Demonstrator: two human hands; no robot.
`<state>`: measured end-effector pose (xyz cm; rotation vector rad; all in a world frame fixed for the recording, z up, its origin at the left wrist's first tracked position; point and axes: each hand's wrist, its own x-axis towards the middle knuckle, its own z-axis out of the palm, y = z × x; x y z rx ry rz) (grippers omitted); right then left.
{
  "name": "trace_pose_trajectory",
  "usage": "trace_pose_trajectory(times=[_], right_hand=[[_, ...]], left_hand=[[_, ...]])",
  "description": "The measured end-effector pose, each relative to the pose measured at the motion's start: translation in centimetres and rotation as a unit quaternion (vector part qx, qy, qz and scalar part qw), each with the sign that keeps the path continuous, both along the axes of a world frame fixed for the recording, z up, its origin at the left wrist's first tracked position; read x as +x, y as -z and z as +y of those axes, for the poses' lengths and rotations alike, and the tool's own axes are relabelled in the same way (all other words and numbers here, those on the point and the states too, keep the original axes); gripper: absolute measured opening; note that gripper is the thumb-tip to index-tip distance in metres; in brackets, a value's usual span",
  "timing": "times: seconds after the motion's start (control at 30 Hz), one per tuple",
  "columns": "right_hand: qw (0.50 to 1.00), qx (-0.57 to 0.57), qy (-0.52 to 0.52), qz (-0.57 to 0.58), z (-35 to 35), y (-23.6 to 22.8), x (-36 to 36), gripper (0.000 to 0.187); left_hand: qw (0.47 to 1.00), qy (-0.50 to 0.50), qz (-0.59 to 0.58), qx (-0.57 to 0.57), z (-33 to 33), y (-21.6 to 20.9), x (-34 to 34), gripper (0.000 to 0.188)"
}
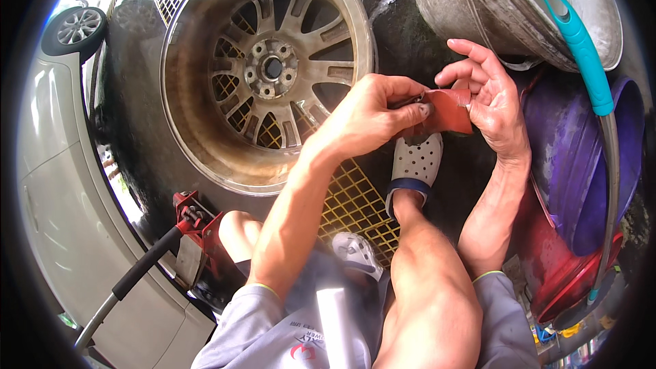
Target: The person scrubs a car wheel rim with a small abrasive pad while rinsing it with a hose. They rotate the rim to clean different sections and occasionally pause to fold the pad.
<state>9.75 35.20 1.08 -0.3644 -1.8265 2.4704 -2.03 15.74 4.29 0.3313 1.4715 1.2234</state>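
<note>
While the left hand (372, 113) pinches the left edge of a small reddish sheet (449, 112) between thumb and fingers, the right hand (495, 106) meets its right edge, upper fingers raised and apart; whether its thumb clamps there, I cannot tell. The sheet spans both hands, right of the wheel rim (290, 68).

Worn: grey short-sleeved shirt (280, 335), red and dark print on the chest; sleeves (502, 318) edged with thin yellow-green trim. Footwear: pale clogs (418, 158), uppers pierced by round holes, dark blue band (408, 187) visible on the right one.
</note>
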Motion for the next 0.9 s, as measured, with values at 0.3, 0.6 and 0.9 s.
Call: trace_pose_trajectory(times=[0.3, 0.6, 0.9], right_hand=[[0.934, -0.314, 0.167, 0.026, -4.1, 4.3, 1.9, 0.095], [0.925, -0.255, 0.271, -0.071, -7.9, 4.9, 1.2, 0.038], [0.916, 0.127, 0.335, -0.181, -6.6, 5.4, 1.0, 0.015]], left_hand=[[0.954, -0.285, -0.093, 0.020, 0.9, 1.9, 4.6, 0.016], [0.923, -0.377, -0.066, 0.048, 1.5, 5.7, 8.2, 0.021], [0.939, -0.319, 0.103, -0.070, 1.6, 6.7, 8.4, 0.051]])
